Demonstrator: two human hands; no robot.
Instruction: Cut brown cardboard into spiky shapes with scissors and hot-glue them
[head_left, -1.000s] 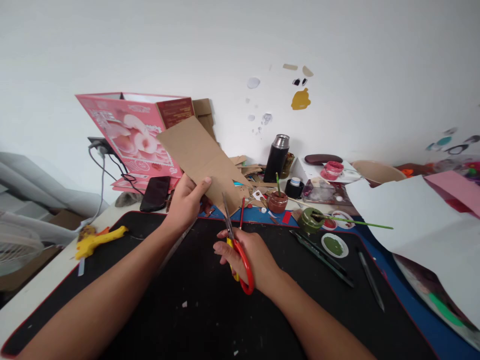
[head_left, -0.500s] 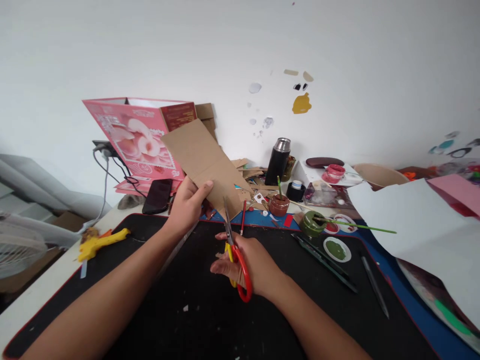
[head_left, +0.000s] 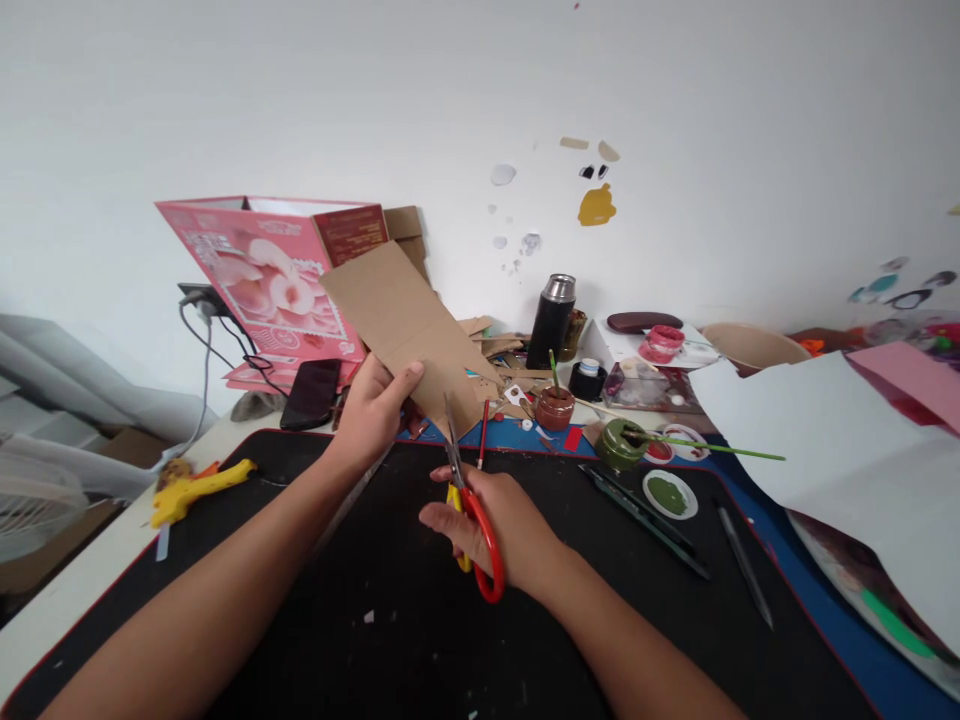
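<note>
A flat brown piece of cardboard (head_left: 409,315) is pinched in my left hand (head_left: 379,400), thumb on its face and fingers behind. It is raised above the mat and tilted, with a cut notch leaving a pointed strip at its right side. My right hand (head_left: 502,530) is closed on scissors (head_left: 486,545) with one red and one yellow handle. Their blades point up and away, meeting the cardboard's lower edge. Whether the blades are parted is hard to make out.
On the black mat (head_left: 420,620) lie a green cutter (head_left: 645,520) and a grey pen (head_left: 742,565). Behind are paint jars (head_left: 555,408), a black flask (head_left: 551,325), cardboard scraps and a pink box (head_left: 277,270). A yellow glue gun (head_left: 202,488) and phone (head_left: 311,393) lie left.
The view has shifted slightly, moving the whole scene a little left. Both hands keep their grips, and the cardboard and scissors stay in nearly the same position.
</note>
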